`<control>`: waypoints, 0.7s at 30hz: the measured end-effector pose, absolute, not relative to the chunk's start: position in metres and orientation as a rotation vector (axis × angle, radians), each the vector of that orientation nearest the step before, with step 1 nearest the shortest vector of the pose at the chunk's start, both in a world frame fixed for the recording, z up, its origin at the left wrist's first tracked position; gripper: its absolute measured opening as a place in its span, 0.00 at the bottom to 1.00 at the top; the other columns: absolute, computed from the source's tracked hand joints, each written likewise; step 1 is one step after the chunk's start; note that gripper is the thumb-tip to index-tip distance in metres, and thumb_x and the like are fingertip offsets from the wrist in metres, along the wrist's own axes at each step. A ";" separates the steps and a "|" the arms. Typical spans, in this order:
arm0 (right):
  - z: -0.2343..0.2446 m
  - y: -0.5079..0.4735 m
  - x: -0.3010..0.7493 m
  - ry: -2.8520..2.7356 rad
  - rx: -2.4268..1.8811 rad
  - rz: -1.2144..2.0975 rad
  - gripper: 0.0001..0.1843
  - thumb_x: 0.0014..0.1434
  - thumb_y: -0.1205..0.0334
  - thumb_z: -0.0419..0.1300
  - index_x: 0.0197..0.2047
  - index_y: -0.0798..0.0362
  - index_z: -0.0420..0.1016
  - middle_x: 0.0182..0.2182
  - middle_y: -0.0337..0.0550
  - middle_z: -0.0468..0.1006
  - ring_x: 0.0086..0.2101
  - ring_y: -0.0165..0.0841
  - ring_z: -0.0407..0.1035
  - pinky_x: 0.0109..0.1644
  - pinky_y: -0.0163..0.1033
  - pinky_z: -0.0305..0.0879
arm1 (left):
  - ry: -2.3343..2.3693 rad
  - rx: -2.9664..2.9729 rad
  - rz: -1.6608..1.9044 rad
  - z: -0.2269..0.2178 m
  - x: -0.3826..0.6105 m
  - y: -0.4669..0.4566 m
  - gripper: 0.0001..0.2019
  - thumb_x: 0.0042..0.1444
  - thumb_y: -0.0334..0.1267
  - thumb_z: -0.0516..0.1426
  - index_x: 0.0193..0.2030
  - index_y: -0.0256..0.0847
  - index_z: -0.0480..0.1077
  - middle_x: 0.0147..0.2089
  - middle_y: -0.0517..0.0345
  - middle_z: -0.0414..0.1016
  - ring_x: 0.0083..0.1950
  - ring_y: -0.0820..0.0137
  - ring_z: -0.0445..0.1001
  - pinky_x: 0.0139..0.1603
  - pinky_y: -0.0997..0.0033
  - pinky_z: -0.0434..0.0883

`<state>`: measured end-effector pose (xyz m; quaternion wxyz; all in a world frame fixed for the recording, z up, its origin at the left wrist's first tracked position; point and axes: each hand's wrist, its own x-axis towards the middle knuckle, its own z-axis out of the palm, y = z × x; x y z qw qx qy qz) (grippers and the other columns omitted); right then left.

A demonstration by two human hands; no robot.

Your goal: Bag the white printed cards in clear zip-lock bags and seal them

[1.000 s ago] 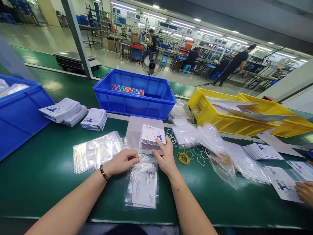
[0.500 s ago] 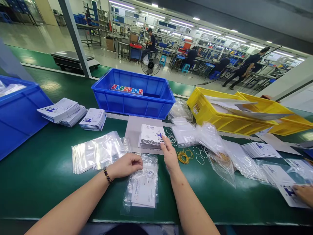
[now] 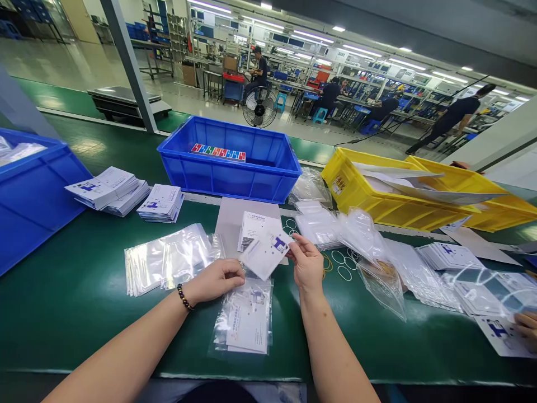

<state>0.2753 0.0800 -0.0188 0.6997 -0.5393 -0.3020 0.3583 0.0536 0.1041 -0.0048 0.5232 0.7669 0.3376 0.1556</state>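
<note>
My right hand pinches the right corner of a white printed card with a blue picture. The card is tilted, in front of a stack of similar cards on a grey board. My left hand, a beaded bracelet at its wrist, has its fingers closed at the top of a clear plastic bag. Printed cards show through the bag on the green table. Beside my left hand lies a fanned pile of clear bags.
A blue bin stands behind the stack, with another blue bin at left. Yellow bins are back right. Rubber bands and bagged white items lie right. Another person's hand holds a card at the far right.
My right hand has lifted a card from the stack and drawn it slightly towards me. My left hand stays nearly in place. The person walking in the background has moved right.
</note>
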 end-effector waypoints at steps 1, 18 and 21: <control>-0.017 0.079 0.274 -0.714 -1.220 0.827 0.16 0.40 0.57 0.67 0.34 0.54 0.76 0.22 0.37 0.76 0.22 0.30 0.69 0.29 0.40 0.71 | 0.814 1.820 0.394 -0.004 0.053 0.104 0.09 0.50 0.39 0.53 0.27 0.40 0.72 0.34 0.57 0.72 0.35 0.68 0.69 0.40 0.70 0.66; -0.005 0.064 0.259 -1.668 -1.258 1.418 0.10 0.48 0.56 0.62 0.22 0.54 0.74 0.22 0.37 0.70 0.24 0.28 0.63 0.29 0.34 0.61 | 0.927 1.304 0.559 -0.009 0.064 0.097 0.15 0.43 0.42 0.60 0.37 0.39 0.69 0.36 0.56 0.71 0.30 0.72 0.70 0.31 0.70 0.69; -0.005 0.063 0.258 -1.590 -1.289 1.400 0.07 0.46 0.58 0.62 0.27 0.54 0.75 0.25 0.37 0.71 0.25 0.28 0.64 0.30 0.34 0.61 | 0.935 1.278 0.506 -0.008 0.064 0.098 0.12 0.43 0.44 0.60 0.29 0.36 0.69 0.26 0.59 0.71 0.27 0.72 0.69 0.29 0.71 0.67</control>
